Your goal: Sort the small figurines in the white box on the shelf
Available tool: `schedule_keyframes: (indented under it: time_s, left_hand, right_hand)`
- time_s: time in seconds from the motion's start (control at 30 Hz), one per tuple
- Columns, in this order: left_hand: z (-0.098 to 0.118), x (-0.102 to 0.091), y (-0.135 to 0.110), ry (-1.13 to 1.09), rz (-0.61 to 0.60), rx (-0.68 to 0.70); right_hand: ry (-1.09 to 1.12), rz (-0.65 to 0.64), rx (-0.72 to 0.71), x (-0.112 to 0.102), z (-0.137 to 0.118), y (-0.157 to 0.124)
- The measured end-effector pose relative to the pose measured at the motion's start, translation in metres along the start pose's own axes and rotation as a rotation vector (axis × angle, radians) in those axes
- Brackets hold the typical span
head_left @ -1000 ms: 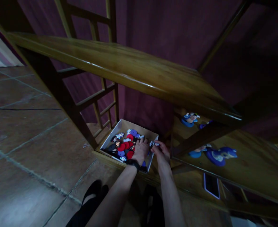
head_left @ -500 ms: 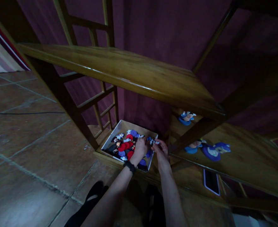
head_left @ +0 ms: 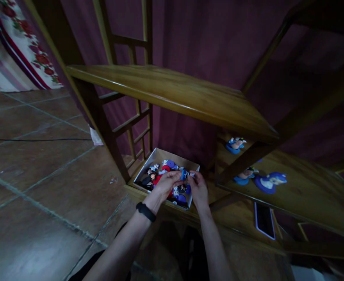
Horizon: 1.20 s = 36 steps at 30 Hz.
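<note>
Pretty dim room: tiled floor [head_left: 43, 195] wide on the left with a cable [head_left: 37, 139] across it, then a wooden lattice [head_left: 131, 122] in front of a purple curtain [head_left: 186, 39]. The box [head_left: 172, 155] of toys [head_left: 181, 198] sits by the front edge of a low ledge [head_left: 144, 195], and the left hand [head_left: 169, 183] and right hand [head_left: 199, 190] reach in under the upper shelf [head_left: 172, 86], fingertips of both clamped on a small blue figure [head_left: 184, 174] just over the box. Right of that it's tighter: a post [head_left: 242, 160], another shelf [head_left: 309, 207] with figurines [head_left: 270, 182], and a phone [head_left: 264, 220] lower down near the edge.

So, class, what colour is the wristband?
The wristband is black, best seen in the head view.
</note>
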<state>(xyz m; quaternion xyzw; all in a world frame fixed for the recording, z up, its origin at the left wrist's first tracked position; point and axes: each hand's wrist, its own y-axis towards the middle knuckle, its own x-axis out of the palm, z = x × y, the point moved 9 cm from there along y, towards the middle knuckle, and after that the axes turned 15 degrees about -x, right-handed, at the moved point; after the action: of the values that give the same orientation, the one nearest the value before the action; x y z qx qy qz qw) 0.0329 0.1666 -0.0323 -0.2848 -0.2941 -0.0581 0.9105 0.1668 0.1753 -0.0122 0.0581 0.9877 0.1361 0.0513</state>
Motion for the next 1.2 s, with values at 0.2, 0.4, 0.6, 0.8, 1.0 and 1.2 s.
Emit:
schedule_keyframes:
  time_s: [0.2,0.4,0.6,0.8,1.0,1.2]
  left_hand:
    - [0.006,-0.013,-0.005,0.012,0.083,0.042]
    - [0.002,-0.018,-0.007,-0.008,0.151,0.069]
    - [0.001,-0.020,-0.007,0.049,0.204,0.134]
    - [-0.012,-0.018,-0.007,0.033,0.207,0.126]
    - [-0.019,-0.016,-0.014,-0.009,0.219,0.105]
    - [-0.004,-0.017,-0.017,-0.042,0.221,0.105]
  right_hand:
    - [-0.170,-0.100,-0.104,0.011,-0.017,-0.004]
    - [-0.254,-0.047,-0.127,0.010,-0.018,-0.005]
    - [-0.435,-0.136,-0.277,0.019,-0.034,-0.006]
    - [-0.643,-0.319,-0.370,0.030,-0.036,-0.011]
    - [-0.751,-0.431,-0.433,0.035,-0.037,-0.017]
    - [-0.589,-0.362,-0.410,0.040,-0.052,-0.017]
